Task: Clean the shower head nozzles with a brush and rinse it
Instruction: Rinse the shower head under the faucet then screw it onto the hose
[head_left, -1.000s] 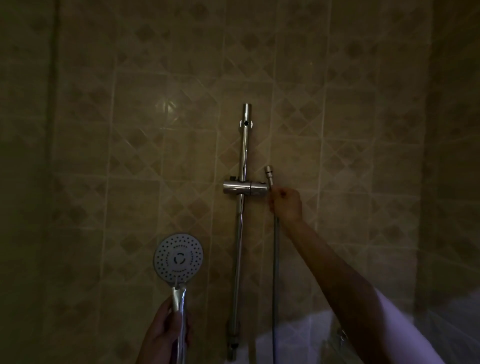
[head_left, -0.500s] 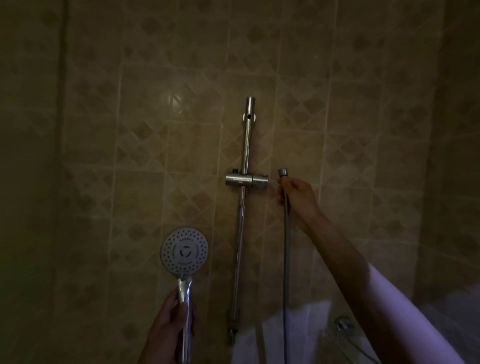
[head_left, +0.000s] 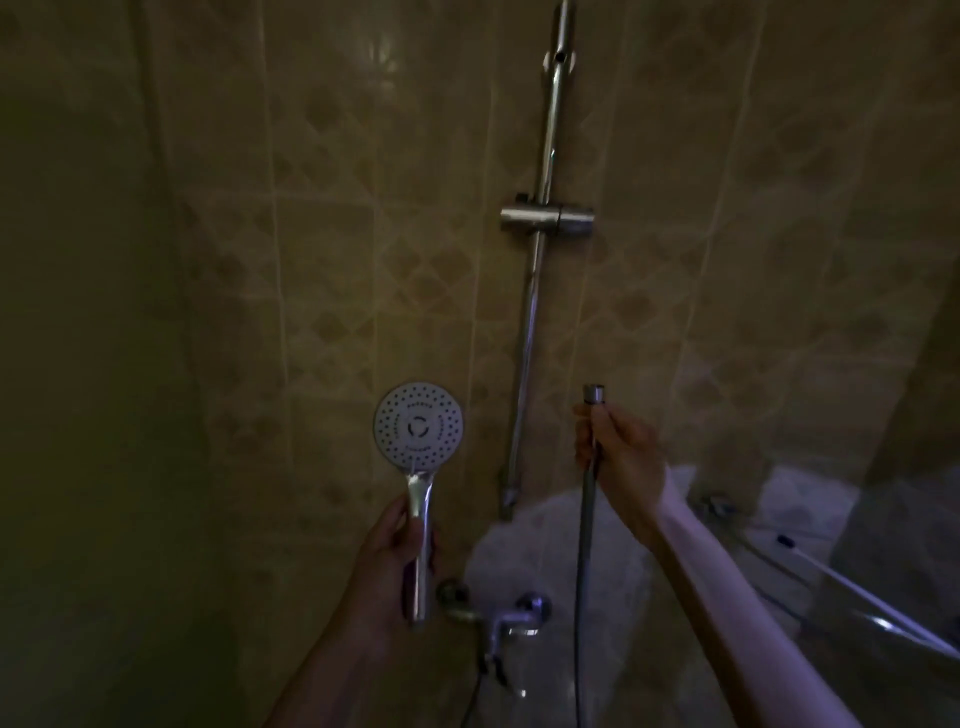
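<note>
Dim tiled wall (head_left: 363, 234), rail (head_left: 540, 291) at twelve o'clock. The head (head_left: 418, 427) is held upright by the left hand (head_left: 387, 564), closed on its slick handle; the hose (head_left: 587, 519) is clenched in the right hand (head_left: 621, 460). Light, rigid, probably slippery: best gripped mid-handle.

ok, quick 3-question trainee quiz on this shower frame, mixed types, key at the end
1. True or false: the shower head is connected to the hose.
2. Which hand grips the hose just below its end fitting?
A. left hand
B. right hand
C. neither
3. Fill in: the holder on the slide rail is ____ (occupied / vacant).

Key:
1. False. The shower head's handle is held apart from the hose end.
2. B. The left hand holds the shower head by its handle.
3. Vacant.
</note>
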